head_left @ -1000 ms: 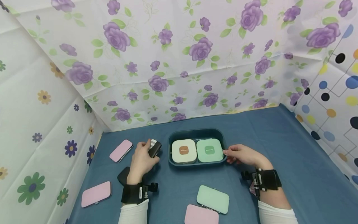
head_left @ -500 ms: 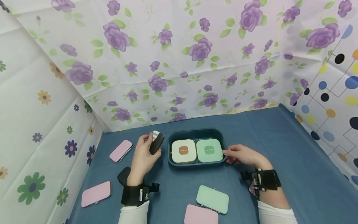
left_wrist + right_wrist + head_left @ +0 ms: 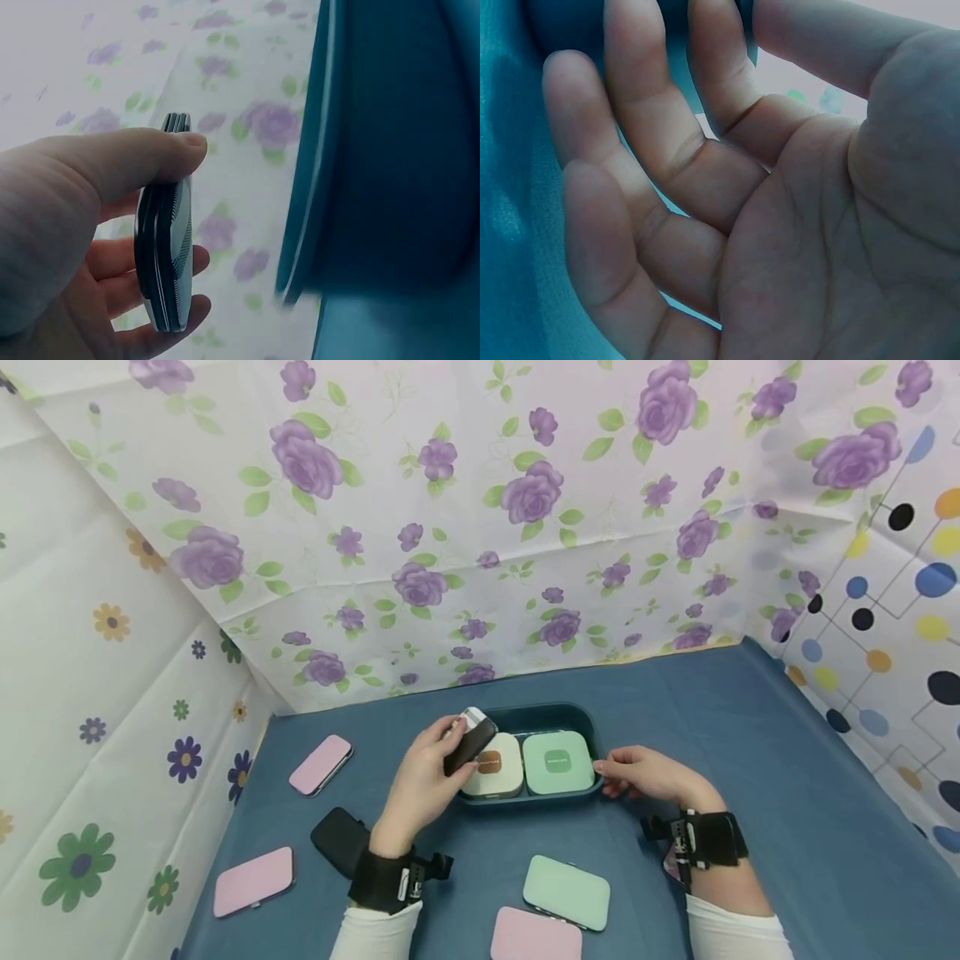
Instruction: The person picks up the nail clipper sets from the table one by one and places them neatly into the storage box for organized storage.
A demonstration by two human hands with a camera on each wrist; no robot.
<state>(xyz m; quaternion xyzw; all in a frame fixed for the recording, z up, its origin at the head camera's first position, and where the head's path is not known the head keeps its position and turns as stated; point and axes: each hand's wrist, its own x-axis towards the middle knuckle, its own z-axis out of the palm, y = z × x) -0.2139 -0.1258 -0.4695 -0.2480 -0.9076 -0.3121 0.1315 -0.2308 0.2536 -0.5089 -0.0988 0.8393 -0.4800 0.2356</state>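
My left hand [image 3: 423,772] pinches a slim black-and-white hinged case [image 3: 471,748] between thumb and fingers, over the left end of a dark teal tub [image 3: 517,805]. In the left wrist view the case [image 3: 163,247] stands edge-on, with metal rims, beside the tub's wall [image 3: 300,225]. Inside the tub sit a squarish white case [image 3: 501,781] with a brown label, partly covered by my hand, and a mint green case [image 3: 558,777] to its right. With thumb and index finger, my right hand [image 3: 652,774] pinches the tub's right rim; the other fingers [image 3: 592,232] are loosely bent.
Two pink cases [image 3: 321,765] lie on the blue cloth at left, with a black case [image 3: 337,839] near my left wrist. A mint flat case [image 3: 566,893] and a pink case [image 3: 536,935] lie in front. Something pink is mostly hidden under my right wrist. A flowered sheet [image 3: 480,527] rises behind.
My left hand has lifted the black-and-white case off the cloth and carried it right, over the tub's left end. My right hand stays at the rim.
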